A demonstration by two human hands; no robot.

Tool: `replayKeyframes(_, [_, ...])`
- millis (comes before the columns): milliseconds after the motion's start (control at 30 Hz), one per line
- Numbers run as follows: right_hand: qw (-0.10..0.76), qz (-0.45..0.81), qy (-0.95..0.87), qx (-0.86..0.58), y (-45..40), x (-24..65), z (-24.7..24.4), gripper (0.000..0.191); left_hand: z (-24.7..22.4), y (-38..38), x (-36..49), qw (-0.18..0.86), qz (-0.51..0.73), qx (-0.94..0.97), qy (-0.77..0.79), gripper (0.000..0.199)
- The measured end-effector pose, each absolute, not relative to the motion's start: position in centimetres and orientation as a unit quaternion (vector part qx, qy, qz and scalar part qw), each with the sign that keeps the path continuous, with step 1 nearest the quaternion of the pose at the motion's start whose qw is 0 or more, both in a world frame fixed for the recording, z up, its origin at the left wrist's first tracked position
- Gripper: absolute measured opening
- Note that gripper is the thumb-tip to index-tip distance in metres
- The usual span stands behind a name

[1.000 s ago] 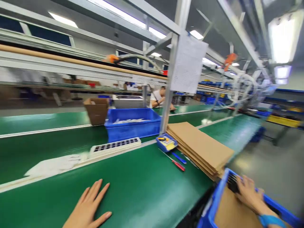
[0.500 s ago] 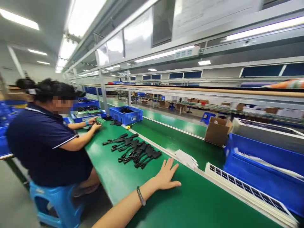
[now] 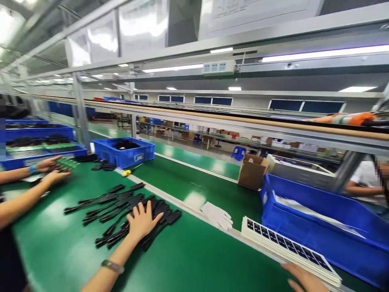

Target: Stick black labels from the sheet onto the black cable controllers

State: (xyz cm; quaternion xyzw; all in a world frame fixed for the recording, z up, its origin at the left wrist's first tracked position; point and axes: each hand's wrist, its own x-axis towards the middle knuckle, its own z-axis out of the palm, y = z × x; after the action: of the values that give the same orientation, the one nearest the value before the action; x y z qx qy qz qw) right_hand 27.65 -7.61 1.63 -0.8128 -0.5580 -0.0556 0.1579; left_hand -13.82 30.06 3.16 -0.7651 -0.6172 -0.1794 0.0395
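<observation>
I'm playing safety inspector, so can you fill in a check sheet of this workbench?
Surface: shiny green bench.
Things at hand: black pieces with cord-like ends, loosely heaped.
Clutter: white glove, yellow-handled tool.
Hands: left hand spread over the black pieces, contact unclear; right hand partly out of frame, near white strips.
Cables: dark line with orange wrapping, by the rail.
Surroundings: blue bins, carton, a co-worker's hands holding something green.

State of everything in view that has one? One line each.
Black corded parts: loose, overlapping pile
Left hand: open, spread over the pile
Right hand: partly out of frame, grip unclear
White glove: lying, unworn
Small blue bin: open, holding black items
Large blue bin: open, holding white pieces
Cardboard box: open
White-framed panels: stacked
Yellow-handled tool: lying down
Co-worker's hands: holding green boards
</observation>
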Motion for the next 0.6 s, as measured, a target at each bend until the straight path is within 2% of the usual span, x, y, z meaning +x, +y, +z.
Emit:
replayKeyframes(167, [0.098,-0.046,-0.528,-0.842,-3.5,29.9,3.1,0.052,2.5,30.4,-13.6,0.14,-0.164,-0.761,-0.612,0.074])
replayKeyframes(267, [0.121,-0.041,-0.537,-0.834,-2.1,31.3,3.0,0.047,3.2,29.3,-13.4,0.137,-0.211,-0.793,-0.555,0.064])
replayKeyframes(433, [0.188,-0.072,-0.573,-0.794,-2.7,32.2,2.3,0.032,4.2,25.2,-11.2,-0.019,-0.28,-0.866,-0.415,0.05])
replayKeyframes(600, [0.156,-0.191,-0.576,-0.779,-3.2,31.0,4.6,0.036,5.1,19.7,-6.9,-0.272,-0.218,-0.891,-0.291,0.044])
